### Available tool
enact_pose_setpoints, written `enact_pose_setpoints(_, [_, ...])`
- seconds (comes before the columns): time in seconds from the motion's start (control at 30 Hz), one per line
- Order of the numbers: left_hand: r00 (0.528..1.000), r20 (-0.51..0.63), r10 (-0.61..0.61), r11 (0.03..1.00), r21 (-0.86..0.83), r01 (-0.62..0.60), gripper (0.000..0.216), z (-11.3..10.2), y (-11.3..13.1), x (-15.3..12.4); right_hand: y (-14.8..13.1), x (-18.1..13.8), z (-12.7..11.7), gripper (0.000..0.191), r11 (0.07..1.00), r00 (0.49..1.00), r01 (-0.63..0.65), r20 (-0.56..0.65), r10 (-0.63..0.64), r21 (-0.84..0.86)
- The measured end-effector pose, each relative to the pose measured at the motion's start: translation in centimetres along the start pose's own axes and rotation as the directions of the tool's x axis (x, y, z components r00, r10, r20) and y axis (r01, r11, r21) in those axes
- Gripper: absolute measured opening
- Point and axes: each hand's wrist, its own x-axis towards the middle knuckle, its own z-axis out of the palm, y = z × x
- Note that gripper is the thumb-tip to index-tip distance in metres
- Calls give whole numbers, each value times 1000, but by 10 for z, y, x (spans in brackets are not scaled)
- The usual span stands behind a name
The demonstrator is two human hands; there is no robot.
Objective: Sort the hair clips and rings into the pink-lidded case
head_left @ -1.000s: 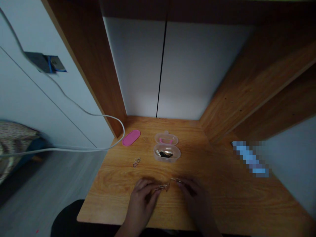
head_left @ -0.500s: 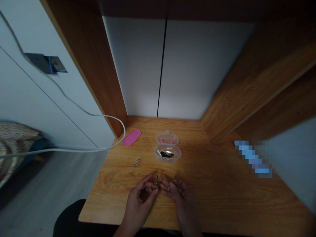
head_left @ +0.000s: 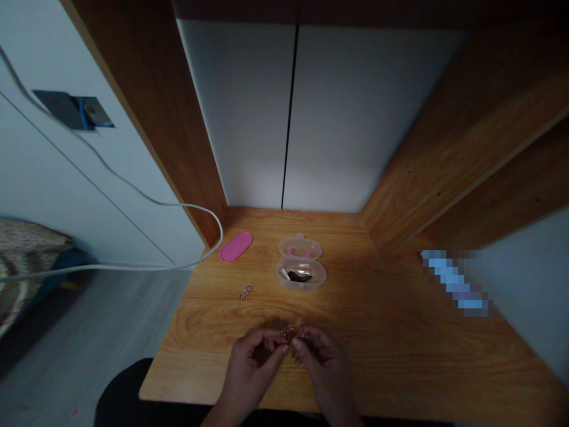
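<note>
While small loose rings [head_left: 246, 290] lie untouched on the tabletop [head_left: 400, 356] at left, the left hand [head_left: 252, 362], nearer to them, pinches the left side of a bunched loop cluster [head_left: 291, 333] between thumb and fingertips. Cluster: directly between the hands, touching both, neither nearer, long axis unclear, open clear case [head_left: 302, 286] beyond it. Right hand [head_left: 326, 363]: fingers curled, thumb and fingertips pinching the cluster's right side.

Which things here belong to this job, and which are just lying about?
Seemingly part of it:
small loops in left hand and right hand
similar loose loops
open clear case

Likely lying about:
pink oval piece
white cable
pixelated item
</note>
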Motion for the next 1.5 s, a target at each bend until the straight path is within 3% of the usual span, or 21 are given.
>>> enact_pose_setpoints(0.8, [998, -64, -23, 998, -65, 18, 18, 2, -6, 0, 9, -1, -5, 27, 995, 996, 54, -69, -60, -87])
enact_pose_setpoints(1.0, [997, -34, 64, 996, -58, -65, 25, 1, -1, 4, 12, 1, -5, 25, 996, 995, 71, -62, -75, -60])
enact_pose_setpoints(1.17, [991, -5, 132, 991, -4, -132, 16, -2, 4, 6, 6, -2, -5, 27, 991, 991, 122, -57, -124, -47])
enact_pose_setpoints(1.33, [994, -46, 96, 995, -19, -97, 3, -2, 2, 4, 5, -2, -3, 30, 988, 988, 150, -30, -149, 30])
enact_pose_setpoints(1.5, [998, -50, 48, 996, -68, -51, 9, -1, -2, 3, 11, -2, -4, 31, 993, 993, 114, -43, -113, 40])
